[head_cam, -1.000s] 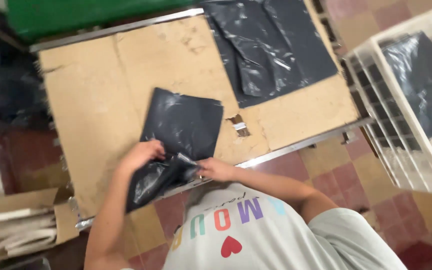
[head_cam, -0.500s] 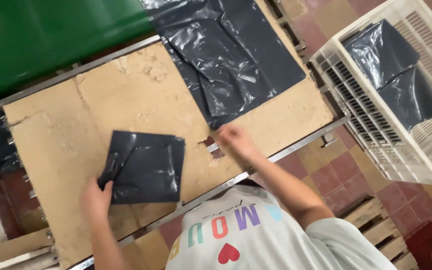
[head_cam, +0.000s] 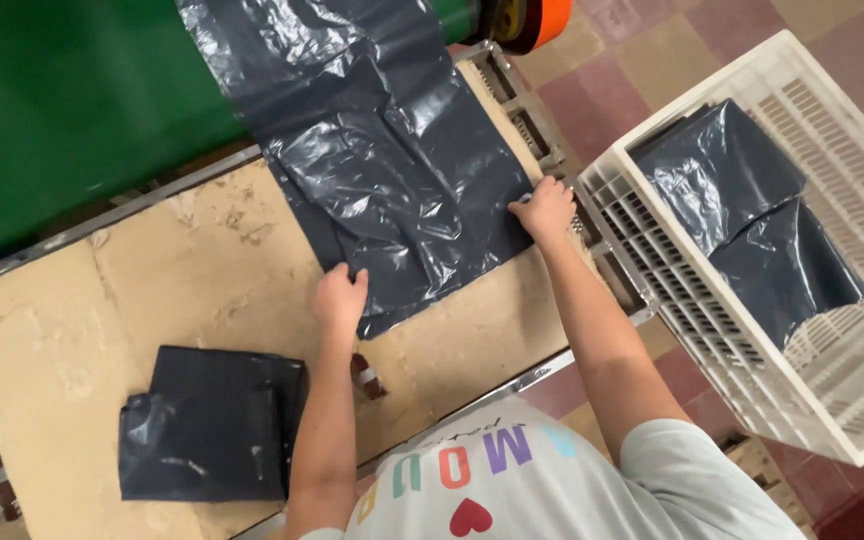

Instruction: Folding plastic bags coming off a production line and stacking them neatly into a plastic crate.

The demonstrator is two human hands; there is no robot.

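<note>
The plastic sheet (head_cam: 382, 170) is dark grey, glossy and wrinkled. It lies flat on the worktable (head_cam: 192, 260), with its long axis running from the near edge of the table away toward the green machine body (head_cam: 62, 110) at the far side. Its near end is the free end; the far end passes out of view at the top.

Both hands rest on that near end, one at each corner. The left hand (head_cam: 340, 297) lies at the near left corner, fingers curled onto the sheet edge; whether it pinches the plastic or only presses it cannot be told. The right hand (head_cam: 546, 207) lies at the near right corner, fingers bent down on the edge, grip likewise unclear. The sheet extends away from both hands, so neither is markedly nearer to it.

A folded dark sheet (head_cam: 210, 425) lies on the table to the left, well apart from the hands. A white slatted crate (head_cam: 712, 330) stands beside the table on the right, holding more folded dark plastic (head_cam: 752, 215).
</note>
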